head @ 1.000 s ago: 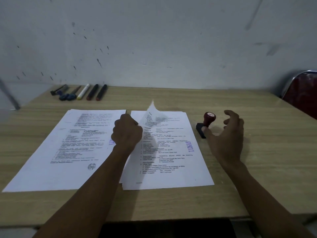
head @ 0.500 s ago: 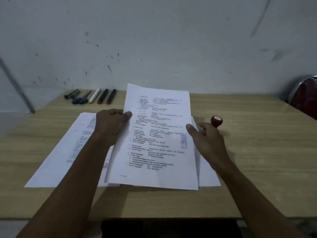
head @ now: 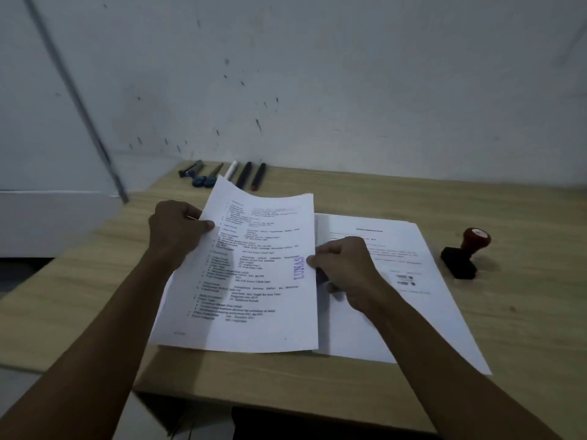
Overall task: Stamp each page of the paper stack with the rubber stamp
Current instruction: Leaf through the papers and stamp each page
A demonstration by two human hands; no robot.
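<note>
Stamped page (head: 254, 274) held up off the stack (head: 397, 296), purple mark near its right edge, likely being moved aside so the next sheet is exposed; left hand (head: 178, 230) pinches the page's left edge, right hand (head: 346, 274) grips its right edge, both for a flat carry; rubber stamp (head: 465, 254) parked on the tabletop (head: 524, 312) right of the stack, in easy reach; pens (head: 228, 176) well behind the stack, by the wall.
</note>
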